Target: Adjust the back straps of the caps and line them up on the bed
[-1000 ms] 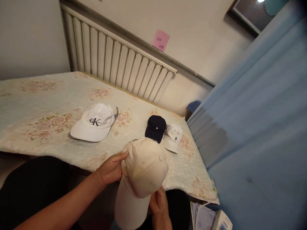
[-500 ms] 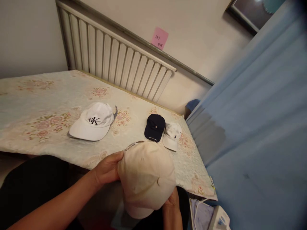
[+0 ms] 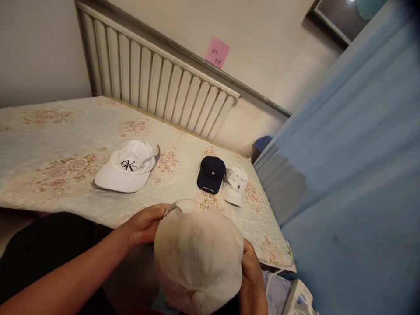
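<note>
A cream baseball cap is held up in front of me, its crown toward me and faintly stained. My left hand grips its left edge beside the back strap. On the other side, my right hand has its fingers around the right edge, partly hidden by the cap. Beyond it on the bed lie a dark navy cap and a small white cap side by side, touching or nearly so. A white cap with black letters sits farther left, brim toward the lower left.
The caps lie on a flowered bed cover. A white radiator runs along the wall behind, with a pink note above. At the right hangs a blue curtain; a white device stands below it.
The held cap has turned and dropped lower, so its brim has gone from sight. My right hand has risen along its right edge. The caps on the bed are unmoved.
</note>
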The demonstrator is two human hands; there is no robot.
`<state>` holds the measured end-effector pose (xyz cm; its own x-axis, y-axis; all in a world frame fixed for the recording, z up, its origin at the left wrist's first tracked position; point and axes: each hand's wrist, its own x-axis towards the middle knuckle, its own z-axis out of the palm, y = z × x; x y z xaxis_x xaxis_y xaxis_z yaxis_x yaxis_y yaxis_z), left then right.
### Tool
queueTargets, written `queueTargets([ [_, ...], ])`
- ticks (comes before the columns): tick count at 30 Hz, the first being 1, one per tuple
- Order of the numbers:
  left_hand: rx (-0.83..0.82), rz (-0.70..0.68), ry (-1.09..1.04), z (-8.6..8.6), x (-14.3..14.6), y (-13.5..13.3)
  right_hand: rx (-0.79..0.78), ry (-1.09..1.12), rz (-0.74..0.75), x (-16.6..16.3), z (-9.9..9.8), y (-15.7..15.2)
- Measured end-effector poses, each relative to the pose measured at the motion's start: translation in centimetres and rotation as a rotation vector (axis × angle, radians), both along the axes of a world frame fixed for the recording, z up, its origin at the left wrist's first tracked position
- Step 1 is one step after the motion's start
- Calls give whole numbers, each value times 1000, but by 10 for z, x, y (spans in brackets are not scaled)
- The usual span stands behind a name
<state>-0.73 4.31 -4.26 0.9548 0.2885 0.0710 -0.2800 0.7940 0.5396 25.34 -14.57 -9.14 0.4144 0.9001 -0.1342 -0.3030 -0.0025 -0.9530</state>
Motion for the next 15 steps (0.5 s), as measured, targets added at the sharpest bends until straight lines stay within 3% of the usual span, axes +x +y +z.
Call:
queueTargets([
  [15,311,-21,187,6,-10,22,42,-291,132,5,32,-5],
])
